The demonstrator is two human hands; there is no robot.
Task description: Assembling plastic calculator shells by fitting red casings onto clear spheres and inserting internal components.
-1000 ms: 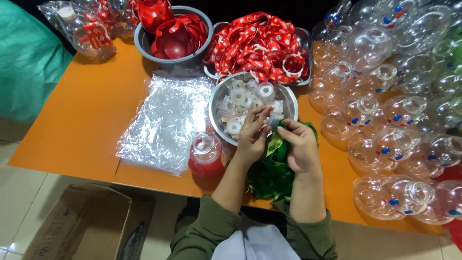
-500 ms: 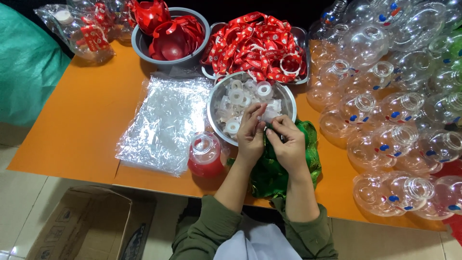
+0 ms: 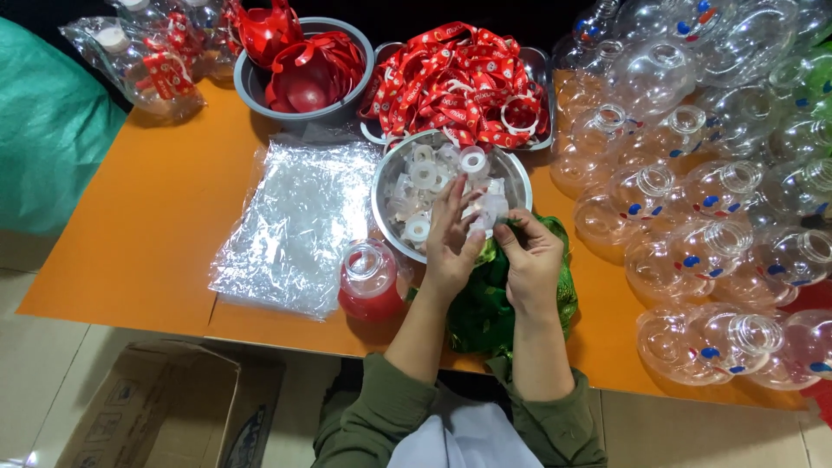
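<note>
Both hands met over the near rim of the steel bowl (image 3: 394, 178) of small white plastic rings. Left hand (image 3: 451, 238) lay with fingers stretched into the bowl, tips pinched on a clear plastic piece (image 3: 490, 210). Right hand (image 3: 530, 260) was curled, thumb and forefinger closed on the same piece from the other side — so the two hands were together, both gripping it. Under the wrists lay a bunch of shiny green material (image 3: 485, 312), partly hidden; what it was exactly could not be told.

Step in hand, as judged: fitting or separating one small clear part at the bowl's edge. The next move would seem to call for a fine fingertip grip and a steady pull or press, with care not to tip the bowl.

Just left of the left wrist stood a clear jar with red contents (image 3: 371, 282), mouth up. Beside that, a crumpled clear plastic bag (image 3: 290, 221) lay flat.

Surface: an orange table (image 3: 139, 234), crowded. At the far side, a grey bowl of red plastic pieces (image 3: 299, 69) and a tray heaped with red printed ribbons (image 3: 459, 74). The whole right side was packed with empty clear round bottles (image 3: 685, 191). Pale tiled floor below; an open cardboard box (image 3: 147, 407) at lower left; a green sheet (image 3: 43, 130) at the left edge.
</note>
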